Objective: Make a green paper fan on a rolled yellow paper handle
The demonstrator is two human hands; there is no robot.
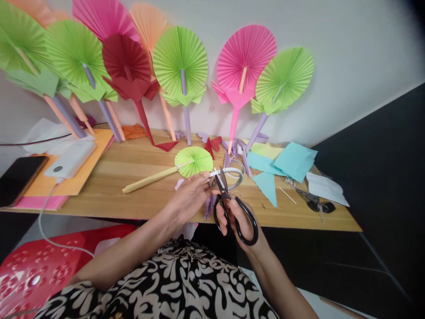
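My right hand (239,215) has its fingers through the black handles of a pair of scissors (223,188), whose blades point up and stand apart. My left hand (192,195) pinches a narrow white strip of tape (214,173), which lies between the blades. Just behind the blades are white and grey tape rolls (241,176); whether my left fingers also touch them I cannot tell. Beyond my left hand a small green pleated paper fan (194,161) lies on the wooden table (109,177), with a pale yellow paper stick (149,178) attached.
Several pleated paper fans on sticks, such as a green one (181,57) and a pink one (245,53), lean on the wall. Blue paper (295,159) and more scissors (317,204) lie right; a phone (21,179) and white power bank (71,157) left. A red stool (43,270) stands below.
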